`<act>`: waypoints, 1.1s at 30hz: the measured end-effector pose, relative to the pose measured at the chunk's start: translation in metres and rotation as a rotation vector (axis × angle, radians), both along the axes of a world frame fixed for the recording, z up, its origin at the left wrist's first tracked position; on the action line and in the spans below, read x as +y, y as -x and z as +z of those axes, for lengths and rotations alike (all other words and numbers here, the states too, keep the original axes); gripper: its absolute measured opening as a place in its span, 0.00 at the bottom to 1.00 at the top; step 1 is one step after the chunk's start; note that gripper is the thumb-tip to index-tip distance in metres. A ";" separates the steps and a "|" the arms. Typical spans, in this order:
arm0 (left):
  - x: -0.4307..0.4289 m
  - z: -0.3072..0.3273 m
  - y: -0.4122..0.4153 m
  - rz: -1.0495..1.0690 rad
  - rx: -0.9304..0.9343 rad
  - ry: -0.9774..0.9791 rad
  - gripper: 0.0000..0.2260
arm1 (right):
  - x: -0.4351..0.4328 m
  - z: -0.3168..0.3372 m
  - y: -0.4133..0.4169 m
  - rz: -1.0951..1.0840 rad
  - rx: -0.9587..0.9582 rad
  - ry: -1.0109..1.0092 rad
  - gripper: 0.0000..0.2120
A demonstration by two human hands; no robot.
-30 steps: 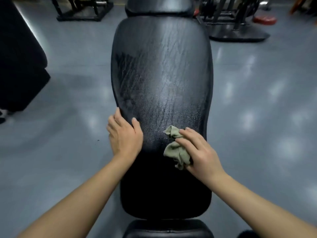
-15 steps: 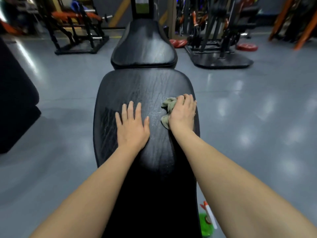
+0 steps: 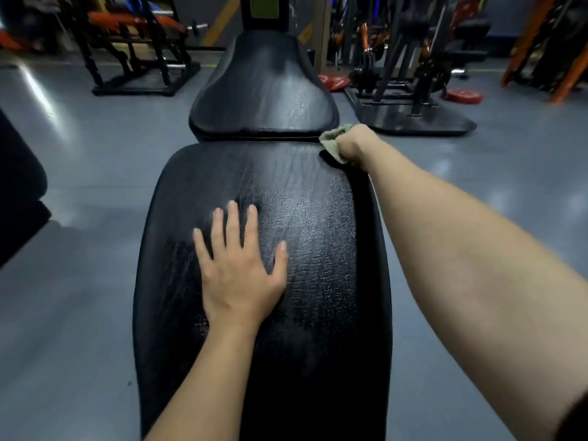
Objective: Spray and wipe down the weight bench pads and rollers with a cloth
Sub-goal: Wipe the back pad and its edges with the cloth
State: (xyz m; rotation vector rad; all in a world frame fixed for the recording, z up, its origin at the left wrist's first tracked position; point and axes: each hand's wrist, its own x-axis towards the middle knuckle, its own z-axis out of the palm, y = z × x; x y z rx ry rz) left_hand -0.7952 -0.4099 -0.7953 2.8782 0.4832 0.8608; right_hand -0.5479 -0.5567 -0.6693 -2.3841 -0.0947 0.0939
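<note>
Our left grip (image 3: 238, 272) lies flat, fingers straight, on the back pad (image 3: 318, 265), while our right grip (image 3: 353, 144) clutches the olive cloth (image 3: 331, 148) at the pad's far corner (the post label (image 3: 264, 6) is too blurred to read).

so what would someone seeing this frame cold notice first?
The long black bench pad fills the centre, its cracked surface shiny with streaks. The left hand lies flat on it, fingers spread, while the right hand grips an olive cloth at the pad's far right corner. Beyond it sits a smaller pad, with red weight plates further right.
</note>
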 end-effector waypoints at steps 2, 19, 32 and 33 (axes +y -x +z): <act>0.000 0.000 -0.002 0.010 0.008 -0.002 0.34 | 0.001 -0.008 -0.005 0.058 0.000 -0.118 0.10; -0.005 0.008 0.003 0.014 0.019 0.039 0.34 | -0.009 -0.023 0.053 -0.309 -0.306 0.295 0.29; -0.005 0.004 0.003 0.042 0.002 0.038 0.32 | 0.006 -0.013 0.029 -0.263 -0.290 -0.027 0.17; -0.004 0.005 0.003 0.048 0.000 0.034 0.32 | 0.005 -0.015 0.026 -0.229 -0.300 -0.046 0.16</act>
